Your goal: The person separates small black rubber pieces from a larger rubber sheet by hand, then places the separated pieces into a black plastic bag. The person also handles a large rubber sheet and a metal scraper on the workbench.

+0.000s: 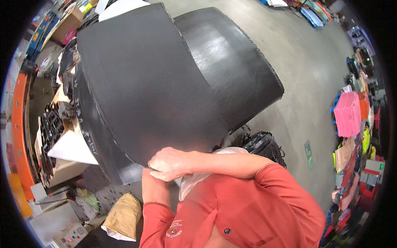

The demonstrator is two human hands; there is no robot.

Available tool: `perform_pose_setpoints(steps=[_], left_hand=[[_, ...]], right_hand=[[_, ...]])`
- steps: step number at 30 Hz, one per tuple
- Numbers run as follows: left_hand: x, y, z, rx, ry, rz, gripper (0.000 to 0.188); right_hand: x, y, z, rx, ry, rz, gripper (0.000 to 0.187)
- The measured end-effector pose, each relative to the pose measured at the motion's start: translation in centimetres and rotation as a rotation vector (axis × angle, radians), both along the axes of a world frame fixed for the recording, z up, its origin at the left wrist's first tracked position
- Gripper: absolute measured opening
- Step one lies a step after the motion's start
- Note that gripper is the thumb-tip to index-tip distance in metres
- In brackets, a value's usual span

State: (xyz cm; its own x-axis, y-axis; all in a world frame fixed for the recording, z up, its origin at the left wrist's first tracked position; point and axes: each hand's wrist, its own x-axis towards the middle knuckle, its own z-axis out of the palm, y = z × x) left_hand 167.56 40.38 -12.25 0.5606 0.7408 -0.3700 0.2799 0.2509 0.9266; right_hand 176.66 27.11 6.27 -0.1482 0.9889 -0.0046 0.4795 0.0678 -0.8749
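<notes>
A large black sheet (144, 74), smooth and flexible-looking, spreads in front of me and covers the middle of the view. My right hand (170, 163) reaches across my body to its near edge, fingers curled closed on that edge close to the near left corner. My left forearm comes up just beneath; the left hand itself is mostly hidden behind the right hand and the sheet's edge, so its fingers do not show. Under the top sheet lie further black sheets (235, 62), one jutting out to the right with a rough-cut rim.
Black scrap (264, 146) is heaped at the near right of the sheets. A brown paper sack (124, 215) stands at lower left, near a control box (70, 235) with buttons. An orange upright (20, 136) rises at far left. Pink stacked sheets (347, 113) lie along the right.
</notes>
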Motion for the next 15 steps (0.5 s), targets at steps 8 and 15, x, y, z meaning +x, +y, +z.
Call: perform_pose_setpoints(steps=[8, 15], left_hand=[[-18.4, 1.8, 2.0, -0.586, -0.614, 0.627, 0.083], [-19.4, 1.3, 2.2, -0.456, -0.113, 0.631, 0.068]], right_hand=[[2.4, -2.3, -8.0, 0.103, 0.033, -0.548, 0.026], [15.9, -1.2, -18.6, -0.322, -0.557, -0.930, 0.087]])
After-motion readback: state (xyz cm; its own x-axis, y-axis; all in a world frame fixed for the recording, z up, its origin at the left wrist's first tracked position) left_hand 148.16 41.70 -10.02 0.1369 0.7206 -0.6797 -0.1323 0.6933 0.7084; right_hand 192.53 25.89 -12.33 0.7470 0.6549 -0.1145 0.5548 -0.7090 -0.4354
